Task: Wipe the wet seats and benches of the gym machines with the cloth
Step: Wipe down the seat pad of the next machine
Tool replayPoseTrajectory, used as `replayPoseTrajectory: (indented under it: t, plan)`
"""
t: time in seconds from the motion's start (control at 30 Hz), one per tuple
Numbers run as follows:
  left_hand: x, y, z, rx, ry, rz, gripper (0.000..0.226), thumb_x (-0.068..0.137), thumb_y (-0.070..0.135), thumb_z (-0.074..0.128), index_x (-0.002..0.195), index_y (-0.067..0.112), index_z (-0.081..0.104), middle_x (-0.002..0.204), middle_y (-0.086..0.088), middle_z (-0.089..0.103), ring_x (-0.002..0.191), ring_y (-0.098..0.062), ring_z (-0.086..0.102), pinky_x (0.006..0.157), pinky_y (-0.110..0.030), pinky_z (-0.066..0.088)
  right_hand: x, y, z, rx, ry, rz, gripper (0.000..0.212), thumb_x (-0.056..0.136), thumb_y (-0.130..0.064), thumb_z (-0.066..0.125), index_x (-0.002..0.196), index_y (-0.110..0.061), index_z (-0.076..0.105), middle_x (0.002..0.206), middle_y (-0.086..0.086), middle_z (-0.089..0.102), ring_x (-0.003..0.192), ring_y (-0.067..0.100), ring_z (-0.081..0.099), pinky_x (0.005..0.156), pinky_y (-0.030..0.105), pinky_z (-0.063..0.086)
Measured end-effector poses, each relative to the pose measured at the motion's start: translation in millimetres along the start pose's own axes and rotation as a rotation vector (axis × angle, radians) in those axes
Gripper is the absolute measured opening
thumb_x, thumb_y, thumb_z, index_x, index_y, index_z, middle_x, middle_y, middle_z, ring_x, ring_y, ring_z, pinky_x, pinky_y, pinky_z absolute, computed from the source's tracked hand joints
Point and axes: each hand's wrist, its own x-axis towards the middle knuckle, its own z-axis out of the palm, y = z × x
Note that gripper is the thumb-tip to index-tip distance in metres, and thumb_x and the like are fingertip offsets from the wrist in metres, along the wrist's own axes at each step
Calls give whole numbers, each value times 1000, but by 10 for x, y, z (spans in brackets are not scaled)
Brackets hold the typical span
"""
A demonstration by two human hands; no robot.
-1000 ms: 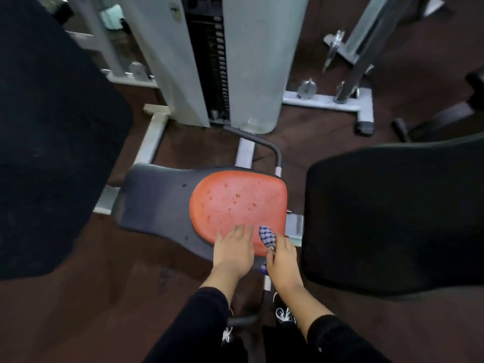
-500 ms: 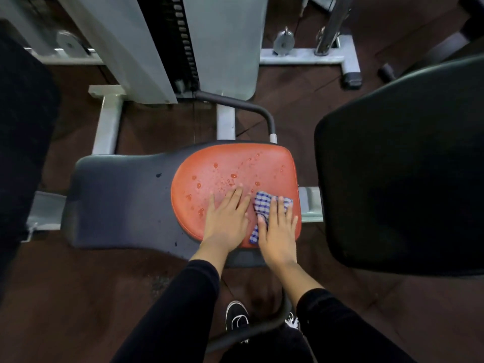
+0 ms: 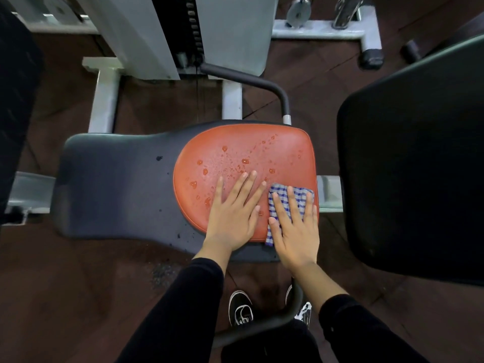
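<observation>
- My right hand (image 3: 294, 226) presses the blue-checked cloth (image 3: 288, 203) flat, fingers straight, at the orange padded seat's (image 3: 243, 153) right near corner.
- My left hand (image 3: 233, 216) rests flat beside it.
- The water droplets (image 3: 225, 163) lie ahead and left of the cloth.

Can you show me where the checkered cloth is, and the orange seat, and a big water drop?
checkered cloth (image 3: 298, 195): head view, on the bare checks between two fingers.
orange seat (image 3: 285, 150): head view, on its far right part.
water drop (image 3: 245, 161): head view, on a large bead near the seat's middle.
</observation>
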Motion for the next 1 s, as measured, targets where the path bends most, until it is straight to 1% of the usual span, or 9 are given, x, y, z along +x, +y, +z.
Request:
replayPoseTrajectory:
  t: [0.27, 0.37, 0.43, 0.57, 0.63, 0.7, 0.77, 0.9, 1.0]
  plan:
    - [-5, 2, 36, -1, 9, -7, 55, 98, 33, 30, 152, 23, 27, 159, -2, 22, 147, -17, 15, 117, -57, 9, 412, 21, -84, 44, 28, 110, 55, 96, -50, 15, 150, -38, 10, 160, -2, 7, 146, 34, -1, 118, 46, 12]
    - [-6, 3, 42, 1, 4, -5, 54, 98, 34, 30, 151, 24, 28, 159, -1, 22, 148, -18, 16, 117, -57, 9, 497, 110, -92, 133, 28, 203, 55, 95, -51, 13, 149, -39, 7, 160, -7, 3, 146, 32, 1, 114, 47, 26]
    - [-4, 2, 43, 1, 9, -8, 54, 98, 34, 29, 151, 24, 29, 159, -1, 22, 148, -18, 16, 117, -57, 8, 429, 167, -72, 192, 30, 244, 54, 97, -52, 12, 148, -41, 2, 160, -8, 0, 146, 29, 1, 112, 46, 30]
    - [-5, -2, 66, 9, 29, -9, 55, 98, 33, 30, 151, 24, 29, 159, -1, 22, 148, -18, 16, 117, -57, 9, 88, 154, 6, 351, 32, 378, 53, 100, -43, 18, 148, -35, 0, 157, -11, -11, 147, 26, -2, 114, 38, 19]
    - [-1, -6, 74, 8, 40, -10, 55, 98, 33, 30, 151, 23, 29, 159, -1, 22, 147, -18, 18, 116, -58, 11, -77, 53, 72, 303, 64, 342, 53, 101, -43, 17, 150, -28, 5, 158, -1, -6, 145, 35, -2, 116, 42, 12]
    - [2, -10, 86, 12, 46, -7, 54, 98, 33, 30, 151, 23, 29, 159, -1, 23, 147, -19, 18, 116, -58, 11, -136, -64, 130, 206, 22, 322, 55, 101, -44, 11, 151, -22, 11, 159, 9, 5, 143, 43, 1, 115, 50, 8]
    - [5, -5, 82, 17, 48, -4, 55, 97, 33, 31, 151, 23, 30, 159, -2, 23, 147, -19, 19, 116, -58, 11, -105, -153, 123, 187, 24, 321, 55, 101, -44, 11, 151, -24, 12, 159, 8, 8, 143, 42, 2, 114, 52, 7]
    - [10, 1, 64, 38, 40, -7, 56, 96, 33, 33, 151, 22, 29, 158, -3, 24, 147, -20, 20, 117, -57, 11, 117, -110, 28, 49, 22, 90, 54, 100, -43, 18, 151, -30, 7, 159, 1, 1, 146, 32, -4, 117, 46, 3]
    - [12, -2, 57, 41, 31, -8, 55, 97, 33, 32, 151, 22, 29, 159, -3, 24, 147, -20, 20, 117, -57, 10, 362, 1, -59, 62, 14, 105, 53, 99, -46, 12, 149, -36, -3, 157, -5, -8, 145, 27, -12, 119, 42, 1]
